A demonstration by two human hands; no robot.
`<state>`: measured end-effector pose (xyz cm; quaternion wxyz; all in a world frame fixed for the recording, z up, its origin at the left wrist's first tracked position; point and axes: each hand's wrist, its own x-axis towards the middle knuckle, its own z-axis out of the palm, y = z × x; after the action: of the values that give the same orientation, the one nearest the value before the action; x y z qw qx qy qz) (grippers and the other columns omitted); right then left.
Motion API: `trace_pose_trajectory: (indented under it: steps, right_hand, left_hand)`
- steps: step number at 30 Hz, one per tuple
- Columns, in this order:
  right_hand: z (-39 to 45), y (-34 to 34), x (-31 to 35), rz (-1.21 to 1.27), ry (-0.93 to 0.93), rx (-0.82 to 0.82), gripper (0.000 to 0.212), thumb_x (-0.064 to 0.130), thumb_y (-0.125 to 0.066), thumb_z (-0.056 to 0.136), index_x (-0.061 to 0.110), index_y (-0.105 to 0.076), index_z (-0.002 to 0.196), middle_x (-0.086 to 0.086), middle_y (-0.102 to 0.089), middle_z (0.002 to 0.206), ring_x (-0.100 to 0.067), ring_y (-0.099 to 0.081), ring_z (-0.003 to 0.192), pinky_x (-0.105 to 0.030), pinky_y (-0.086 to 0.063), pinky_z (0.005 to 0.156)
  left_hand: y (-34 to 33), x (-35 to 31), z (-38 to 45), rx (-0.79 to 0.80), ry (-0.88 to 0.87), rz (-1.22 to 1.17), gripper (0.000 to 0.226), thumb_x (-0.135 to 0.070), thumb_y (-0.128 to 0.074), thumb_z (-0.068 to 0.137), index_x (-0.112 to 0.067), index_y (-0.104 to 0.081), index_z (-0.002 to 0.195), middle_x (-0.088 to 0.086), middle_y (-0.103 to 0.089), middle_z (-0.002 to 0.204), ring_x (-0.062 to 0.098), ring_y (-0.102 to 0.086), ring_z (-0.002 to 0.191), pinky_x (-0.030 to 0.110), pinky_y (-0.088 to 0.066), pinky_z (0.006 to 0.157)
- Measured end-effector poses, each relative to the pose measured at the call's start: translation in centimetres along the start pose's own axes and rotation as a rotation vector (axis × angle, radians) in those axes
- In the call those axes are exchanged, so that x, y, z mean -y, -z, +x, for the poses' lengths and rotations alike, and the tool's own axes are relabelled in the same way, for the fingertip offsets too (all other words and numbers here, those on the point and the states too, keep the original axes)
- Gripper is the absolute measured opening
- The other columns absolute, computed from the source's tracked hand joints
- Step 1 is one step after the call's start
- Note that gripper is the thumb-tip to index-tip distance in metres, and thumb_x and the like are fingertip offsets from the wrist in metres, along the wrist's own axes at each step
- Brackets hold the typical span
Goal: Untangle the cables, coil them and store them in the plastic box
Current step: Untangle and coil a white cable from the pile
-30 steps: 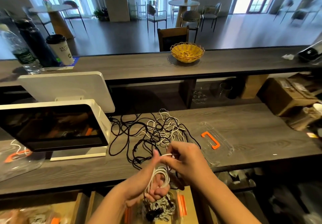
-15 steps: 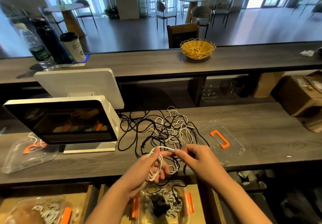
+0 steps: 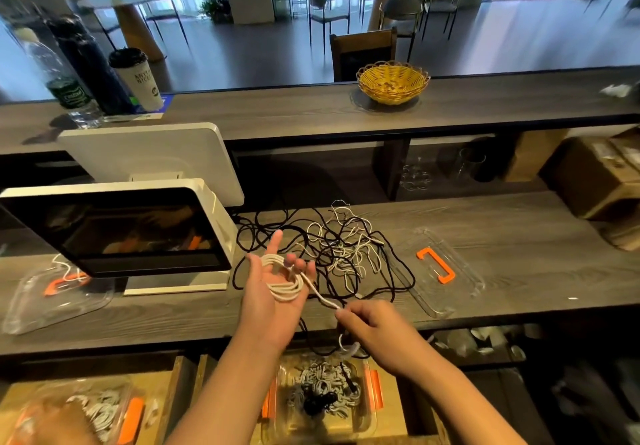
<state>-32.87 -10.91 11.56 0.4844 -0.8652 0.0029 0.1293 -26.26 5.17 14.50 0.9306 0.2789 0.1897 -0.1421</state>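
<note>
Cables in black and white [image 3: 341, 250] lie tangled in a loose heap on the grey wooden surface [image 3: 519, 237], between the white point-of-sale terminal [image 3: 117, 233] and a clear plastic lid with an orange handle [image 3: 437, 264]. One white cable [image 3: 285, 280] is already partly coiled: several loops are wrapped around the left hand [image 3: 273, 282], which is held palm up above the front edge of the surface. The grip of this hand is spread, the index finger pointing up and away, while the other fingers bend a little over the loops. From the coil, a straight piece of the same cable runs down to the right hand [image 3: 377, 334]. Its grip is pinching the cable between thumb and fingertips, and a further loop of white cable hangs below this hand.

Under the hands, below the surface, stands the clear plastic box [image 3: 320, 396] with orange clips on its sides. It is open and contains coiled white cables and something black. A second clear box [image 3: 86, 410] with white cables is at the lower left, blurred. Another clear lid [image 3: 55, 295] lies on the surface at the left. On the higher counter behind are a yellow woven basket [image 3: 393, 81], a paper cup with black lid [image 3: 136, 79] and a plastic water bottle [image 3: 62, 77].
</note>
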Motion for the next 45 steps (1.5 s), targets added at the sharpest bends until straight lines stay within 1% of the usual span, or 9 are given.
trace_pose_trajectory:
  steps: [7,13,20,22,25,28,32,39,45]
  right_hand:
    - [-0.2,-1.3,1.4,-0.123,0.033,0.106,0.033,0.04,-0.046,0.103,0.019,-0.065,0.086,0.004,-0.058,0.068,-0.003,-0.048,0.06,-0.029,-0.038,0.059]
    - [-0.9,-1.9,4.0,-0.201,0.149,0.156,0.023,0.033,-0.048,0.102,0.026,-0.066,0.089,0.01,-0.058,0.07,-0.003,-0.049,0.059,-0.025,-0.04,0.058]
    - [0.0,-1.4,3.9,-0.243,0.275,-0.021,0.009,0.03,-0.047,0.103,0.033,-0.055,0.103,0.019,-0.056,0.095,0.001,-0.054,0.088,-0.025,-0.048,0.081]
    - [0.2,-0.9,3.5,-0.24,0.273,-0.089,0.011,0.034,-0.049,0.102,0.03,-0.059,0.104,0.016,-0.061,0.097,-0.003,-0.058,0.091,-0.028,-0.05,0.083]
    - [0.5,-0.1,3.2,-0.238,0.292,-0.205,0.02,0.041,-0.052,0.1,0.025,-0.063,0.1,0.01,-0.067,0.087,-0.009,-0.062,0.081,-0.037,-0.052,0.076]
    - [0.7,0.7,3.1,-0.202,0.27,-0.304,0.032,0.057,-0.054,0.089,0.026,-0.062,0.091,0.012,-0.064,0.074,-0.007,-0.061,0.069,-0.033,-0.051,0.066]
    - [0.9,2.3,2.6,-0.213,0.249,-0.339,0.026,0.054,-0.068,0.082,0.031,-0.056,0.081,0.016,-0.053,0.063,0.001,-0.05,0.059,-0.022,-0.037,0.056]
    - [1.2,5.0,1.2,-0.051,0.153,-0.179,0.014,0.039,-0.066,0.091,0.028,-0.067,0.083,0.006,-0.064,0.071,-0.005,-0.055,0.064,-0.024,-0.044,0.061]
    - [1.6,4.6,1.0,0.038,0.099,-0.116,0.018,0.031,-0.056,0.099,0.025,-0.065,0.084,0.01,-0.056,0.067,0.001,-0.047,0.059,-0.017,-0.038,0.057]
  left_hand:
    - [1.3,-0.8,1.4,-0.05,-0.099,0.202,0.054,-0.057,-0.03,0.104,-0.02,-0.064,0.126,-0.004,-0.04,0.064,0.007,-0.028,0.053,0.021,-0.024,0.046]
    - [3.0,1.1,1.5,-0.052,-0.33,1.103,0.051,-0.063,-0.027,0.099,-0.037,-0.068,0.117,-0.004,-0.037,0.067,0.008,-0.034,0.056,0.023,-0.029,0.054]
    - [2.7,1.5,-0.6,0.142,0.241,1.134,0.061,-0.067,-0.032,0.097,-0.027,-0.077,0.104,-0.001,-0.075,0.1,0.015,-0.064,0.107,0.04,-0.047,0.102]
    - [2.5,1.4,-1.2,0.162,0.338,1.092,0.071,-0.075,-0.03,0.092,-0.022,-0.076,0.084,0.005,-0.075,0.092,0.015,-0.068,0.087,0.031,-0.055,0.08]
    - [2.0,1.5,-1.6,0.182,0.4,1.005,0.071,-0.079,-0.032,0.088,-0.021,-0.072,0.079,0.005,-0.06,0.073,0.009,-0.043,0.052,0.016,-0.031,0.042]
    - [1.9,1.3,-1.3,0.258,0.512,0.961,0.076,-0.083,-0.03,0.086,-0.022,-0.065,0.113,0.001,-0.048,0.066,0.007,-0.034,0.051,0.014,-0.023,0.04]
    - [1.6,0.5,-1.1,0.484,0.673,0.961,0.088,-0.094,-0.044,0.071,-0.013,-0.061,0.102,0.0,-0.046,0.069,0.005,-0.031,0.052,0.014,-0.019,0.043]
    - [1.7,0.1,-0.6,0.578,0.278,1.33,0.049,-0.059,-0.033,0.098,-0.036,-0.07,0.12,-0.006,-0.057,0.072,0.006,-0.046,0.059,0.021,-0.04,0.059]
    - [1.5,1.5,-0.6,0.252,-0.005,0.896,0.05,-0.055,-0.038,0.095,-0.028,-0.069,0.124,0.006,-0.067,0.083,0.013,-0.061,0.07,0.025,-0.048,0.061]
